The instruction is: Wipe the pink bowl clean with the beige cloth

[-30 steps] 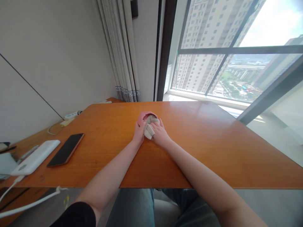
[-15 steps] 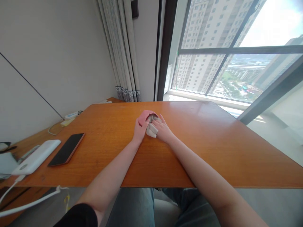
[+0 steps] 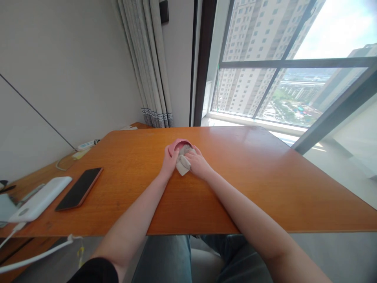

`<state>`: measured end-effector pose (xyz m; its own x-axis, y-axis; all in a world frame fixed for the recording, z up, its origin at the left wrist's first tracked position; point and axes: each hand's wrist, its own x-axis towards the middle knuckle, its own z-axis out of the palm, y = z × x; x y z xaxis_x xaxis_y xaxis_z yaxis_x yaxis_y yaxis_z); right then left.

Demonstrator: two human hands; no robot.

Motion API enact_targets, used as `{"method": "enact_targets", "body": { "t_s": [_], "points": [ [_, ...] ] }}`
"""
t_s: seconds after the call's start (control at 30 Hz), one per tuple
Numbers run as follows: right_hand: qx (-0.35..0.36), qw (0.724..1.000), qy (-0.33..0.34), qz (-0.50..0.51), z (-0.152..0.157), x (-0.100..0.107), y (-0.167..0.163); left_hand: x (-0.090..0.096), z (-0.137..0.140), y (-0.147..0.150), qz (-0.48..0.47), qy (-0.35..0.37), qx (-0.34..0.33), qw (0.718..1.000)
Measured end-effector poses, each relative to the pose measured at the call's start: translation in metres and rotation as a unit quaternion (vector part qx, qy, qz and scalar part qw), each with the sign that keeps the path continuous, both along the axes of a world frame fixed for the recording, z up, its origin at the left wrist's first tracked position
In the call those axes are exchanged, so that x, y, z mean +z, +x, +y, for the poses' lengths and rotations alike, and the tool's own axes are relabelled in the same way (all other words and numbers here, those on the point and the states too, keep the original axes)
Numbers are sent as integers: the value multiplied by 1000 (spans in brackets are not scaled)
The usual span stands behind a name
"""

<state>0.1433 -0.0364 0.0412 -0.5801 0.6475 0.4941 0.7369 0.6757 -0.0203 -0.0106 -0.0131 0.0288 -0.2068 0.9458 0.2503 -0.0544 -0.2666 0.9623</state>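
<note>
A pink bowl (image 3: 180,142) (or something of that hollow shape, since the hands cover much of it) is held tipped over the middle of the table, its open mouth turned toward the person; whether its underside touches the wood, I cannot tell. A pale grey cloth (image 3: 183,166) is bunched in that opening, with a folded end hanging out below the rim. The left hand (image 3: 168,162) is clamped on the bowl's left side, thumb near the mouth, while the right hand (image 3: 198,162) grips the cloth, its fingers curled over it at the right of the opening. The two hands are close together, with the cloth between them. Around them spreads the orange-brown wooden table (image 3: 250,188). Well apart on the left lies a dark-screened phone (image 3: 79,188), and just beyond it a white power bank (image 3: 41,198) with a white cable (image 3: 20,226) plugged into its near end. A power strip (image 3: 86,145) sits farther back by the wall. Past the table's far edge hangs a grey curtain (image 3: 147,59), and to the right a large window (image 3: 306,84) looks out on a high-rise building (image 3: 253,35).
</note>
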Motion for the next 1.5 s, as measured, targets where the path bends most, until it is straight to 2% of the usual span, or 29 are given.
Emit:
{"method": "enact_targets", "body": {
  "t_s": [0.1,0.17,0.3,0.37,0.43,0.53,0.7,0.8,0.9,0.97,1.03,1.1,1.17,1.23,1.3,1.4,1.5],
  "points": [
    [10,1000,13,-11,3,0,0,9,4,-13,40,21,-25,999],
    [-8,1000,17,-9,5,-3,-1,12,2,-12,21,22,-29,999],
    [-42,999,-4,-19,6,-8,-4,-1,-6,10,-89,-47,-11,995],
    [-48,998,-7,-26,5,-9,-7,-8,-7,18,-105,-62,-16,992],
    [-47,998,-2,-29,5,-10,-9,-9,-5,17,-84,-47,-7,995],
    [-21,999,10,-30,7,-10,-10,-1,1,3,-21,-6,-10,1000],
    [-34,999,23,-22,8,-13,-6,14,1,-10,51,39,-93,994],
    [-49,998,22,-28,3,-13,-7,9,-7,4,-35,2,-64,997],
    [-67,997,20,-17,0,-13,-10,1,-14,21,-159,-69,-49,984],
    [-67,998,10,-8,1,-15,-11,-1,-14,24,-180,-96,-57,977],
    [-53,999,8,-3,5,-17,-10,0,-11,19,-141,-96,-44,984],
    [-36,999,20,-4,10,-19,-9,4,-4,9,-53,-81,-27,995],
    [-29,999,33,-8,11,-20,-9,9,1,-2,45,-63,-29,997],
    [-34,999,33,-8,10,-18,-10,11,3,-7,80,-46,-43,995],
    [-49,998,32,-5,6,-16,-10,10,0,-3,20,-39,-47,998],
    [-72,997,38,-2,2,-12,-9,3,-7,12,-106,-70,-67,990],
    [-78,996,42,4,2,-12,-6,-4,-7,21,-127,-92,-87,984]
  ]
}}
